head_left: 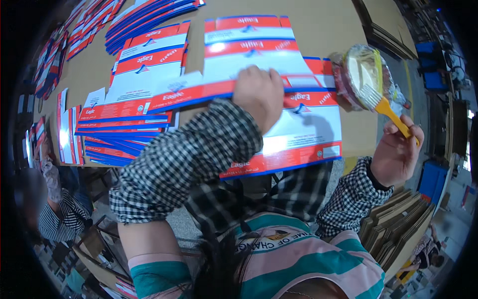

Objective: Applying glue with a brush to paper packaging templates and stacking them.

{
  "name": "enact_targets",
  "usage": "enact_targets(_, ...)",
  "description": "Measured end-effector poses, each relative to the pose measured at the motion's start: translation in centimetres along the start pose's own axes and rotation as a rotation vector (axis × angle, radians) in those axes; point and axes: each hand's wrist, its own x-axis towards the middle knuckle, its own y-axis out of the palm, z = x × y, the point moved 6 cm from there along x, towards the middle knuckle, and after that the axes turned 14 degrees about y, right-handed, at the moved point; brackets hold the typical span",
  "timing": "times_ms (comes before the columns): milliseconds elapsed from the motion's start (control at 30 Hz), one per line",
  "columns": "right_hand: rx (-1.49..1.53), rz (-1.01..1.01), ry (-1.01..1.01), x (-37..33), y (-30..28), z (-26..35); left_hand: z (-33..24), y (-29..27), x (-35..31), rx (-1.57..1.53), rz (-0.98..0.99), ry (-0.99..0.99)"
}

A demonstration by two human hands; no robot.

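My left hand [259, 97] reaches across the table with its fingers curled over the near edge of a flat printed carton [256, 62], red, white and blue. That carton looks slightly blurred. Under it, nearer to me, lies another flat carton [306, 132] of the same print, overhanging the table's front edge. In my right hand [398, 152] is a brush [386, 109] with a yellow handle and pale bristles. The bristles are at the near rim of a plastic-wrapped bowl [359, 74] holding a cream-coloured substance.
To the left are fanned stacks of flat cartons [119, 134], with more piles [149, 20] toward the far side of the brown table [328, 30]. Brown cardboard sheets [401, 224] stand at lower right. Another person in a striped sleeve [62, 219] sits at the left.
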Motion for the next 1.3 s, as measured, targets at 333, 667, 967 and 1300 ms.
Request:
enact_targets(333,-0.079,-0.125,0.121,-2.8,-4.7,-0.2,-2.2,2.2,-5.8,-0.482,0.112,-0.153)
enact_targets(667,-0.237,-0.424,0.119,-1.4,-6.1,0.8,1.3,4.7,-13.1,-0.560,0.040,-0.412)
enact_targets(967,-0.597,-0.282,0.257,5.2,-7.5,-2.6,2.1,4.8,-12.0,-0.705,0.094,-0.436)
enact_targets(1300,-0.531,-0.199,0.235,3.8,-6.1,-2.1,4.8,6.0,-10.9,-0.555,0.232,-0.431)
